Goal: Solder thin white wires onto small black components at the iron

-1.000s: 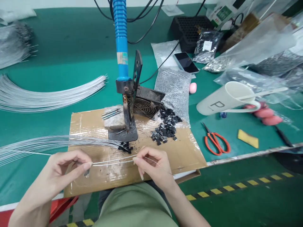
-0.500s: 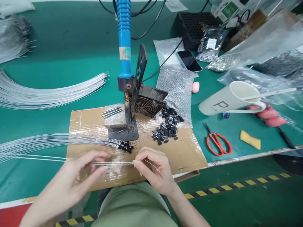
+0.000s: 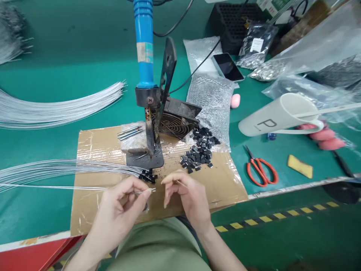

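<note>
My left hand [image 3: 124, 205] pinches a pair of thin white wires [image 3: 84, 188] close to their bare ends, which poke out past the thumb and index finger over the cardboard. To the right, my right hand [image 3: 187, 197] is loosely curled and apart from those ends. A fine strand of wire [image 3: 182, 183] shows across its fingers, mostly hidden by them. Just behind my left hand lies a bundle of white wires [image 3: 70, 165] with black connectors [image 3: 148, 175] on their ends. Loose black connectors [image 3: 200, 150] are heaped on the cardboard [image 3: 222, 177].
A blue-handled soldering iron [image 3: 144, 52] stands upright in a holder in front of me, beside a small fan [image 3: 176, 124]. Another wire bundle [image 3: 70, 109] lies left. Red-handled scissors [image 3: 261, 171], a yellow sponge [image 3: 300, 166], a white mug [image 3: 265, 118] and a phone [image 3: 228, 67] are right.
My left hand has slid right along the white wires to their ends and closed on them. My right hand has let go of those ends and its fingers have loosened.
</note>
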`<state>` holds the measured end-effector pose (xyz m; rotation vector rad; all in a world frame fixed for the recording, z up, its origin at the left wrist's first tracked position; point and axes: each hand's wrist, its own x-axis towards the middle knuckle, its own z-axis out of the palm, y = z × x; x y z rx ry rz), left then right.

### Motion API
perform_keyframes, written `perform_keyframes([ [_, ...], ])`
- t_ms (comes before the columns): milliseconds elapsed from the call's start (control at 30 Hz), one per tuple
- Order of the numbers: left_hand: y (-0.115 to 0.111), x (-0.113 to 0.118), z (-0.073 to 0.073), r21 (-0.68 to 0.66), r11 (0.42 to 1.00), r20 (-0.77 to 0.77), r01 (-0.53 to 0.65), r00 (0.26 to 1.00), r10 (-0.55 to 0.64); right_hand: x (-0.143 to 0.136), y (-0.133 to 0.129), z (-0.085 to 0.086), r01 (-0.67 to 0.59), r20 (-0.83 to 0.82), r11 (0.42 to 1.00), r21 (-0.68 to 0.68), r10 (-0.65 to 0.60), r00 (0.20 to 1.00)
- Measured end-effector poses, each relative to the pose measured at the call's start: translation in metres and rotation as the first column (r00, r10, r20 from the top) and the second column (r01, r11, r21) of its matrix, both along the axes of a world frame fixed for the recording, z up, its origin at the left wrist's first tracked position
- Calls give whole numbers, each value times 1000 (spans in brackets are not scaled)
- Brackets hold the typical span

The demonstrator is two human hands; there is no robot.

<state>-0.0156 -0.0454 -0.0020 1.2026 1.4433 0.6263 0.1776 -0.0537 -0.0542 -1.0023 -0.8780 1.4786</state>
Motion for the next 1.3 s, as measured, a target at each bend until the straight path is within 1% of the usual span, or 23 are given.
perform_keyframes([
  [67, 2, 4, 2, -19, 998, 14, -66, 998, 66, 1, 0, -3, 52, -154, 995, -91, -66, 986],
  [100, 3, 5, 3, -22, 996, 22, -83, 996, 84, 2, 1, -4, 84, -177, 990, -112, -103, 979],
  [133, 3, 7, 4, -20, 995, 29, -95, 995, 95, 2, 1, -5, 119, -167, 986, -118, -138, 976],
  [200, 5, 9, 5, -9, 994, 45, -109, 993, 110, 2, 1, -6, 165, -91, 982, -92, -173, 981],
  [300, 7, 10, 7, 2, 992, 74, -125, 990, 124, -2, 0, -4, 131, 52, 991, -24, -129, 990],
  [400, 9, 10, 9, 0, 992, 87, -125, 988, 124, -9, 1, 2, 77, 130, 997, 13, -78, 988],
  [533, 10, 11, 11, -13, 991, 114, -130, 985, 131, -19, 3, 9, 15, 192, 999, 31, -21, 981],
  [700, 11, 11, 11, 20, 991, 99, -134, 986, 131, -23, 4, 13, 16, 221, 998, 65, -30, 975],
  [833, 11, 14, 11, 32, 990, 83, -138, 987, 135, -24, 4, 14, 39, 175, 999, 35, -44, 984],
  [933, 11, 16, 11, -1, 981, 102, -193, 976, 192, -26, 5, 15, 48, 81, 999, -8, -47, 996],
  [1000, 11, 17, 11, -15, 978, 106, -209, 972, 209, -27, 6, 14, 43, 21, 998, -37, -43, 999],
  [1167, 9, 17, 12, 11, 979, 55, -202, 978, 201, -28, 9, 15, 30, -81, 996, -88, -37, 996],
  [1300, 8, 17, 12, 21, 983, 46, -185, 982, 184, -29, 10, 15, 22, -145, 990, -137, -42, 989],
])
